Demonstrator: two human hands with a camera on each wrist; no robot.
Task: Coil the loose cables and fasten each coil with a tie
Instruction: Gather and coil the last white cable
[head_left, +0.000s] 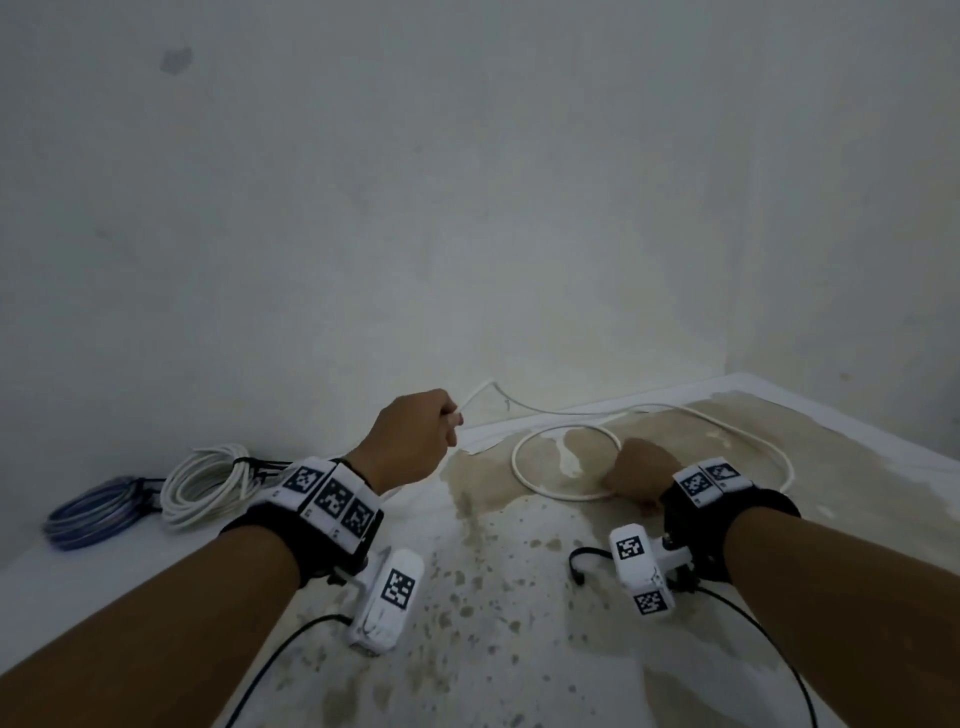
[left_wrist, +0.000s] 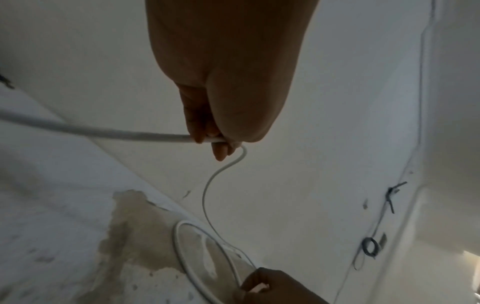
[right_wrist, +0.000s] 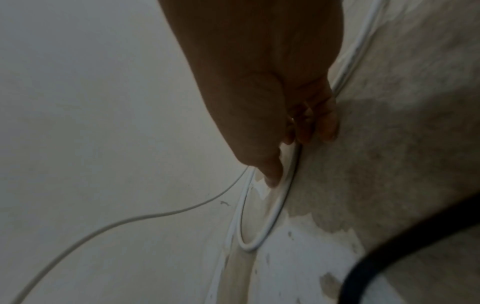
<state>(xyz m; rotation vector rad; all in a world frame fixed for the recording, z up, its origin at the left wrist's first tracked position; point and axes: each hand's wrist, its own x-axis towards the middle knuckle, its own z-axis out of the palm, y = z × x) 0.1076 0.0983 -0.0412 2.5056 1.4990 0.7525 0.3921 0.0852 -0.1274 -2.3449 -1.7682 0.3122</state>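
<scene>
1. The left hand (head_left: 413, 439) is raised above the slab (head_left: 519, 597), near its far edge by the wall (head_left: 467, 208). Its fingers are curled around the white cable (head_left: 566, 413), pinching it between thumb and fingers (left_wrist: 219, 153), as the left wrist view shows.
2. From that grip the cable hangs down in a slack curve toward the slab and joins a loop (head_left: 519, 467) lying flat there.
3. The right hand (head_left: 641, 475) is low on the slab, at the loop's near right side. Its fingers (right_wrist: 309, 131) are curled over the cable where the loop closes, holding it against the surface; the thumb (right_wrist: 271, 174) lies inside the loop.
4. A further run of the same cable sweeps out from the right hand toward the slab's right edge and back along the far edge beside the wall.
5. The slab is pale, with a large brown stain under the loop and smaller spots nearer the person.
6. At the slab's far left corner lies a white coil (head_left: 208, 483), already bound with a dark tie (head_left: 249, 462).
7. Just left of it, touching or nearly so, lies a blue coil (head_left: 93, 512), also fastened with a dark tie.
8. A loose black tie (head_left: 579, 564) lies on the slab just in front of the right wrist.
9. Both wrists carry black straps with white marker blocks and thin black leads trailing toward the person.
</scene>
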